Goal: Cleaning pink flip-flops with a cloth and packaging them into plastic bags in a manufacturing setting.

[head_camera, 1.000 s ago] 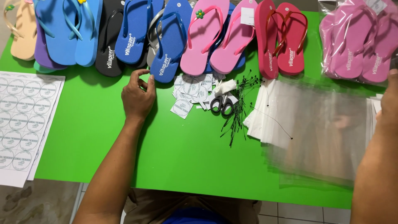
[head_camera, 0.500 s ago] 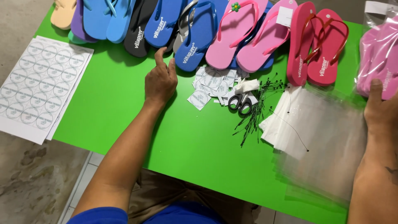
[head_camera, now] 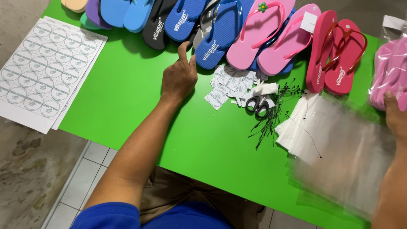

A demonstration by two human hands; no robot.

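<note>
2 hands | left hand fingers loosely spread, touching blue flip-flop | right hand fingers touching bagged pink flip-flops, holding nothing

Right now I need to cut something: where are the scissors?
In the head view the scissors lie mid-table, just right of the cut round labels, beside the black tag ties.
</note>
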